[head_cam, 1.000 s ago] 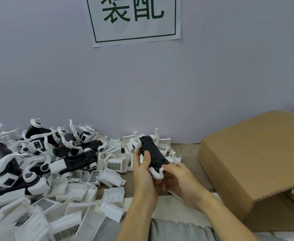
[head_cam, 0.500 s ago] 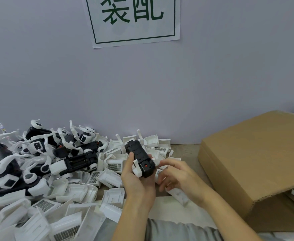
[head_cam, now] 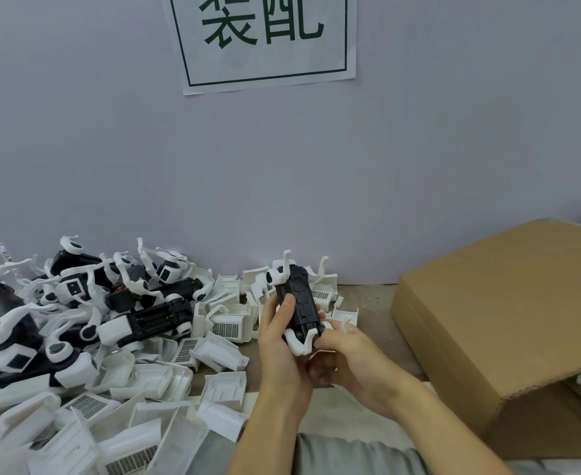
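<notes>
**A:** Both hands are together at mid-bench. The left hand (head_cam: 282,341) is wrapped round the black body (head_cam: 299,303) with its thumb lying up the face, and holds it clear of the table (head_cam: 368,296), far end tipped toward the wall.

**B:** And the right hand (head_cam: 354,365)?

**A:** It's touching the left, fingers curled and pinching the white cap (head_cam: 301,342) at the near end. I'd say that cap is on but being pressed home — whether it has clicked I cannot tell.

**B:** So where does that leave this unit?

**A:** Nearly done, by my reading. The white hook piece (head_cam: 277,275) is already on at the far end, so only the near cap is in question. After that it would go with the others.

**B:** Give me numbers.

**A:** One unit in hand. On the left is one heap of assembled units (head_cam: 138,317), black with white ends. They're too tangled for a clean count, but I make out close to ten.

**B:** And the parts?

**A:** Loose white shells (head_cam: 224,382) are spread from the near left up to the wall — well over a dozen, some with grilles. There's one cardboard box (head_cam: 505,320) on the right and one paper sign (head_cam: 265,39) up on the wall. Plenty of shells unused, so a long run remains.
</notes>
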`<action>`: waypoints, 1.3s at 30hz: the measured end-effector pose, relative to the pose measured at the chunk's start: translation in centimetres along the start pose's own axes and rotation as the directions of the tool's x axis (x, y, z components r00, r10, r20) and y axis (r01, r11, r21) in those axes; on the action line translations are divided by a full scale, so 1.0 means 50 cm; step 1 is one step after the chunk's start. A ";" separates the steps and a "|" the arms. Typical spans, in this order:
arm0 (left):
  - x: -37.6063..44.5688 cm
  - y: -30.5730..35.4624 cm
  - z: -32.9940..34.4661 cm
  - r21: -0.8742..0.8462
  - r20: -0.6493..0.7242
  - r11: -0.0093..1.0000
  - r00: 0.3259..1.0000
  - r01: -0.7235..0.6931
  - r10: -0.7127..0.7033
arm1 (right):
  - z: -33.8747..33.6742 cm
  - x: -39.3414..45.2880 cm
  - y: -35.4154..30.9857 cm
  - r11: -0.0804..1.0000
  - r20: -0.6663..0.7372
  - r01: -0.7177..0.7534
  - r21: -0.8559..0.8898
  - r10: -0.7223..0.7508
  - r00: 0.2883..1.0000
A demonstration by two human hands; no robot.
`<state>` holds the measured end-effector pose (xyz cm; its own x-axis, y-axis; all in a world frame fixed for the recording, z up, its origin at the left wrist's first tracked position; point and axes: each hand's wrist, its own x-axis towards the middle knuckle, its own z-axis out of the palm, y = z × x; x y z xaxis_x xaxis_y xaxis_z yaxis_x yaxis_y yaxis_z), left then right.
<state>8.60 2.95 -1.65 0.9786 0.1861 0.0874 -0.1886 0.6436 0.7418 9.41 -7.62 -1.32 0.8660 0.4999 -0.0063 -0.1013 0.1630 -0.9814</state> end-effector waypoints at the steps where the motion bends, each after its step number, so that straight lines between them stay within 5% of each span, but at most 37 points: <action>1: -0.001 0.001 0.000 0.004 0.002 1.000 1.000 0.000 0.000 | 0.001 -0.001 -0.001 1.000 0.005 -0.007 0.002 0.007 1.000; 13: 0.002 -0.003 0.000 -0.018 -0.081 0.997 0.994 0.072 -0.073 | -0.011 -0.009 -0.013 0.997 0.002 -0.071 -0.032 0.071 0.997; 17: 0.013 0.002 -0.007 -0.177 -0.157 0.978 0.978 0.109 -0.138 | -0.034 -0.013 -0.034 0.961 0.006 -0.031 -0.276 0.034 0.999; 24: 0.034 0.011 -0.019 -0.331 -0.334 0.943 0.938 -0.023 -0.095 | -0.061 -0.011 -0.050 0.661 -0.220 -0.065 -0.748 -0.155 0.963; 30: 0.029 0.006 -0.020 -0.378 -0.354 0.926 0.924 -0.002 -0.143 | -0.075 -0.039 -0.073 0.052 -0.299 -0.322 -0.945 0.260 0.918; 39: 0.031 -0.001 -0.013 -0.100 -0.313 0.993 0.946 0.057 -0.086 | -0.080 -0.052 -0.096 0.193 -0.267 -0.291 -0.937 0.140 0.953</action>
<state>10.05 3.69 -1.99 0.9164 0.3531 -0.1887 -0.1400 0.7243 0.6752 9.58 -13.12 2.62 0.9422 0.2725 -0.1948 0.1874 -0.9109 -0.3677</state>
